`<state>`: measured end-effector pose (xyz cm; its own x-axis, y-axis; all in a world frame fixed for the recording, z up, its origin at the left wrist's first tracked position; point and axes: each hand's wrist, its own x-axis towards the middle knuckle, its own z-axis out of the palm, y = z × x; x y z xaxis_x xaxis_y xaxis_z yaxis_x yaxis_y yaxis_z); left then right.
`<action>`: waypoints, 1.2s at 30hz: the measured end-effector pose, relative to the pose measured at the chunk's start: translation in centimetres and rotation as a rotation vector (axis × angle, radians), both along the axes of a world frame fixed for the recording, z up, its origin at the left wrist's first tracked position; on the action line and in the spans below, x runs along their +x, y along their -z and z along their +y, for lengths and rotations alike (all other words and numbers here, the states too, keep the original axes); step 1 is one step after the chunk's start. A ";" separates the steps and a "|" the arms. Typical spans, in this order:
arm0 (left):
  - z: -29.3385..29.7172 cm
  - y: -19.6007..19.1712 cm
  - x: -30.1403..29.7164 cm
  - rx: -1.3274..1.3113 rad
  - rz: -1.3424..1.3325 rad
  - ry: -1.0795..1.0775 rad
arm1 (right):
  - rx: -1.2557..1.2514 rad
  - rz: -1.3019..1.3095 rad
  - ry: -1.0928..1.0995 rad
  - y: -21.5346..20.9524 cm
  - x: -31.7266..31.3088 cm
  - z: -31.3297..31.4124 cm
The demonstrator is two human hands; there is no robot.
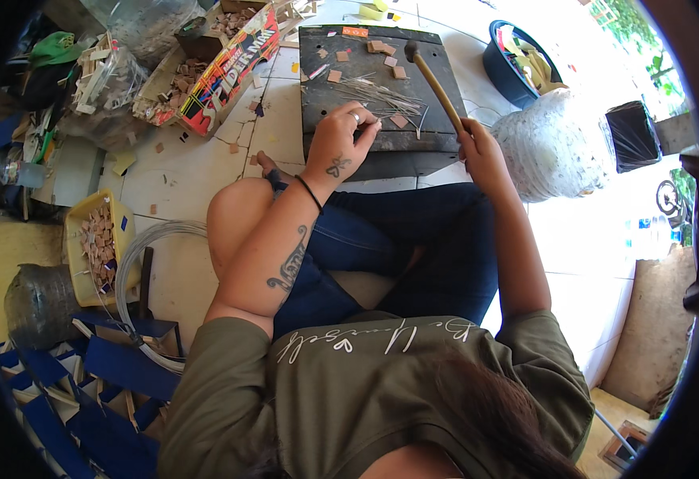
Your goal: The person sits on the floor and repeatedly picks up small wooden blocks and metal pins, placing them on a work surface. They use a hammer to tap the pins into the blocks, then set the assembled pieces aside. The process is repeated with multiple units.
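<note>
In front of my crossed legs stands a low black work block (317,48). My left hand (341,144), with a ring and a dark wristband, is over its near left part. Thumb and forefinger are pinched together; whatever is between them is too small to make out. A loose bundle of thin metal wires (377,92) lies just beyond these fingertips. My right hand (484,160) grips the lower end of a hammer's (441,92) wooden handle, its dark head raised over the block's far side. Small square brown pieces (399,73) are scattered on the block.
Left stand a printed cardboard box (230,72) and a yellow basket (74,263), both holding small brown pieces. A wire coil (130,295) lies near blue partitioned boxes (134,359). To the right are a dark blue tub (501,72) and a plastic-wrapped bundle (553,148).
</note>
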<state>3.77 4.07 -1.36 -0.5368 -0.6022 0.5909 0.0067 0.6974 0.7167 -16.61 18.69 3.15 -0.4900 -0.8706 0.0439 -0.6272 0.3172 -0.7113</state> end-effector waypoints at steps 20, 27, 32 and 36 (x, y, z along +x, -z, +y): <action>0.3 0.1 0.0 0.074 -0.040 -0.010 | -0.122 0.199 -0.194 -6.8 7.8 8.3; 0.0 0.2 0.0 0.044 -0.037 0.006 | -0.115 0.156 -0.208 -6.4 7.5 8.5; 0.2 0.3 -0.1 0.032 -0.036 -0.029 | -0.110 0.093 -0.077 -4.5 5.8 7.5; 0.5 0.1 -0.4 -0.083 -0.003 -0.084 | -0.014 0.429 0.100 -1.4 2.6 3.8</action>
